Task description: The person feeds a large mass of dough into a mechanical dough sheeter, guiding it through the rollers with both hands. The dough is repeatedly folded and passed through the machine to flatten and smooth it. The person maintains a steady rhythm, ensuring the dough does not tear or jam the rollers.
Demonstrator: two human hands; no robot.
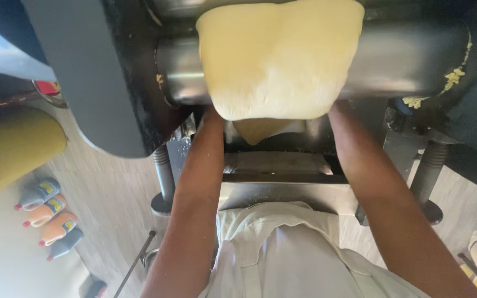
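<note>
Pale yellow dough sheet (279,58), draped over steel roller (404,63) of dark machine (122,83), centre far. Both forearms reach up beneath it; left hand and right hand hidden under dough, finger state cannot be told. Squeeze bottles (48,216) on floor, near left.

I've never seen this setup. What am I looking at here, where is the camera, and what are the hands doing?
This is one view, from a camera worn on the person's head, looking down past their white shirt. Both forearms reach forward under a pale yellow dough sheet, which drapes over the steel roller of a large dough-rolling machine. The hands themselves are hidden beneath the dough, so I cannot tell how each grip stands; the left forearm and right forearm are all that show. On the floor at the left stand four squeeze bottles beside a big yellow tub.
</note>
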